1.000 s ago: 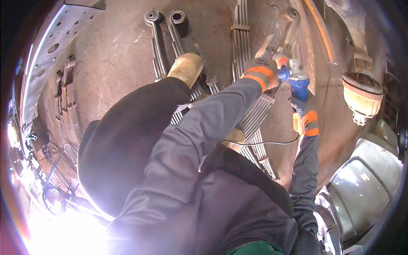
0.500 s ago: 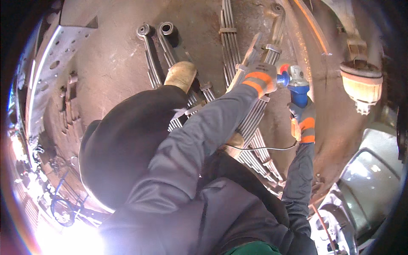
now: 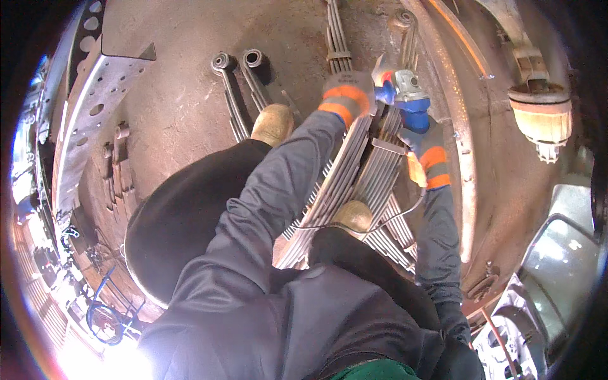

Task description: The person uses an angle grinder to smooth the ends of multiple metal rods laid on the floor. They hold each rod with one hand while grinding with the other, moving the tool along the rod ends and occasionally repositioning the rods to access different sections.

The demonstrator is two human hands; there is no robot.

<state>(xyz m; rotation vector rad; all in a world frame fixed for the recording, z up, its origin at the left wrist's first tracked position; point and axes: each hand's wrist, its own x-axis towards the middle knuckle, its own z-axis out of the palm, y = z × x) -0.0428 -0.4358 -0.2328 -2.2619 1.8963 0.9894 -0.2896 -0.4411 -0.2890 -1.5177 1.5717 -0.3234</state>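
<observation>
An angle grinder (image 3: pixel 411 100) with a blue body and silver head is held above the leaf springs. My right hand (image 3: pixel 423 142), in a grey and orange glove, wraps round its body. At the grinder's blue side handle (image 3: pixel 384 92), my gloved left hand (image 3: pixel 349 95) is closed; its fingertips are partly hidden. Below the hands lies a leaf spring pack (image 3: pixel 379 171) with a metal clamp band across it, and another leaf spring pack (image 3: pixel 335 174) runs beside it. A thin cord (image 3: pixel 396 218) trails from the grinder toward my legs.
My tan boots (image 3: pixel 273 124) stand among the springs. Two leaf springs with round eyes (image 3: pixel 223 61) lie ahead on the left. A perforated steel beam (image 3: pixel 79 123) is at far left, a curved rail (image 3: pixel 467 183) on the right, and a ribbed pale housing (image 3: pixel 541 117) beyond it.
Both hands and the grinder have moved left and slightly farther away, over the springs. My left forearm has swung left, uncovering more of the spring packs. The cord now lies lower across my legs.
</observation>
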